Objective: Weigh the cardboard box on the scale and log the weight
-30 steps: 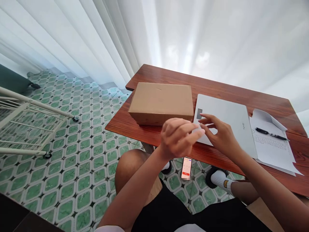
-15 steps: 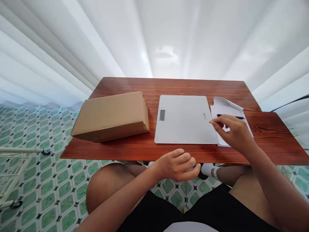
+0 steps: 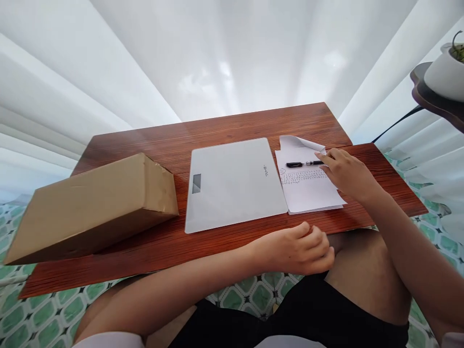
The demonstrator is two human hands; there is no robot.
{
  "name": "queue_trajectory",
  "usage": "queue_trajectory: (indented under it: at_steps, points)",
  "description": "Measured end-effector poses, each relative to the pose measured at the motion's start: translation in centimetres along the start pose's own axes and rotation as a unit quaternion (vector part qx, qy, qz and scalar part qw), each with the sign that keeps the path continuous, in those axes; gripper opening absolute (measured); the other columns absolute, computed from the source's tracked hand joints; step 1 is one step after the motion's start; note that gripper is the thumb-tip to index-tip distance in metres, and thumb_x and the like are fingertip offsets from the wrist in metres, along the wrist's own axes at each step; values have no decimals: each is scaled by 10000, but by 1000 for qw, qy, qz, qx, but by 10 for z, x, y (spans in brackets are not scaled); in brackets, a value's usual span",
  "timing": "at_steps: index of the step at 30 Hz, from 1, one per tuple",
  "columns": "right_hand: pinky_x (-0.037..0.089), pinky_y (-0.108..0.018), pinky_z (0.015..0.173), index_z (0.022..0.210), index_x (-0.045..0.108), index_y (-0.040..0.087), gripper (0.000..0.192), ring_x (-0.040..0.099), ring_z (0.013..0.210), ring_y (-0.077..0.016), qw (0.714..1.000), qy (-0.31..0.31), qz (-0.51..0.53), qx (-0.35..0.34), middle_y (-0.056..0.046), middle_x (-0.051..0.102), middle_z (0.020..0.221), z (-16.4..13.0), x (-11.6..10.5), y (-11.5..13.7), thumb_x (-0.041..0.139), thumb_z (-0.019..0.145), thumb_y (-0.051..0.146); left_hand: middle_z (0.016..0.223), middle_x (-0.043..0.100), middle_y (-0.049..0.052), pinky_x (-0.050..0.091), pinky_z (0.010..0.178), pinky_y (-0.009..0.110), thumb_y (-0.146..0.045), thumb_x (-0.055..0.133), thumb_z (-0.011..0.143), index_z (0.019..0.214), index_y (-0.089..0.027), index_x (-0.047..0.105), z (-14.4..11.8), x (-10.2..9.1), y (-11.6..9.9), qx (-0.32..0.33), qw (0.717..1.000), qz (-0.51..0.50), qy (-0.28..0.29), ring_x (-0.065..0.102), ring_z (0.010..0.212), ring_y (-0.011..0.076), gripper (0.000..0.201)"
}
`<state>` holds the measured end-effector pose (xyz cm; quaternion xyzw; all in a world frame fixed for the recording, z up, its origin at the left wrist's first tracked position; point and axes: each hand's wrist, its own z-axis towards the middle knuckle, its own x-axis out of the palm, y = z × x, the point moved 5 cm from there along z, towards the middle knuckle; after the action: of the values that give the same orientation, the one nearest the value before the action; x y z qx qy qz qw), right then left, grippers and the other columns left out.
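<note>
Fingers (image 3: 319,155) of my right hand (image 3: 350,176) are parted at the end of a slim black-and-clear pen (image 3: 295,165); I cannot tell whether they touch it. It lies on handwritten white paper sheets (image 3: 313,195) beside a whitish rectangular scale (image 3: 235,188) on a reddish-brown wooden table (image 3: 217,129). My left hand (image 3: 302,249) is loosely curled near the table's front edge, its palm hidden.

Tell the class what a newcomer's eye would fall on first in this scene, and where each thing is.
Probably the brown box, bulky at the left end of the red-brown table. Next, the flat white panel mid-table, then the right hand, its fingers at the right end of the pen on the paper.
</note>
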<state>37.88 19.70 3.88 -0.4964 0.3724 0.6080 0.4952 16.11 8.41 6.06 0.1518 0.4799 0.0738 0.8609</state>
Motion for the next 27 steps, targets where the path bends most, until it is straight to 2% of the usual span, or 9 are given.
queue_trajectory:
  at_steps: [3,6,12,16,19,22,24,25,27]
  points:
    - [503,-431,785,1412,595,143,445,602,1016,-317,999,-3,-27,16,-155,654,1074,-1,15,-13,430,1027,292,1254,690,143,509,985,401,-262,533,1016,1217,-161,655,22,27,0,-22,999,36,30,658,1137,250,256]
    - [477,-398,770,1380,630,163,413,602,993,-294,999,4,-35,23,-138,654,1062,2,25,-16,459,1033,309,1322,664,176,481,1054,464,-261,505,1019,1241,-146,633,33,42,2,-59,996,54,48,644,1211,298,281]
    - [441,-394,786,1139,732,174,300,614,991,-283,999,-14,-22,19,-119,684,1006,10,20,-9,491,1033,315,1347,649,183,511,1024,504,-253,477,1012,1317,-148,597,27,54,-1,-103,991,41,76,639,1233,335,343]
    - [433,-395,783,1030,692,170,252,623,929,-278,999,-27,-3,27,-120,697,947,10,14,-13,496,1021,329,1352,638,191,527,984,494,-255,491,1008,1366,-160,564,22,60,-6,-109,990,24,87,645,1209,327,377]
    - [446,-372,732,1046,628,191,201,618,804,-243,994,-72,55,66,-77,666,831,7,10,-16,513,997,349,1351,635,199,538,950,474,-262,498,1006,1379,-160,555,21,63,-7,-117,989,7,85,648,1198,331,391]
    - [439,-331,626,928,550,228,122,544,623,-174,967,-162,156,118,-14,581,730,2,3,-13,556,947,349,1337,642,209,536,943,472,-268,498,1003,1395,-156,540,21,64,-8,-130,988,0,81,650,1188,333,409]
    - [425,-311,567,865,498,244,103,494,535,-139,928,-193,286,139,24,536,659,0,2,-7,566,913,305,1318,653,201,534,939,465,-262,486,1003,1400,-159,536,21,64,-8,-137,987,-1,80,654,1177,328,412]
    - [423,-301,543,882,498,246,79,492,508,-133,903,-177,365,142,42,532,619,0,4,-2,561,904,287,1308,659,196,534,935,458,-256,478,1004,1398,-160,538,21,64,-8,-139,987,-2,81,655,1173,325,410]
    - [434,-280,502,956,539,233,77,542,489,-136,858,-99,486,131,51,578,575,3,11,12,549,909,292,1289,667,190,533,927,446,-242,467,1005,1383,-158,549,21,64,-7,-141,987,-1,82,657,1162,317,396]
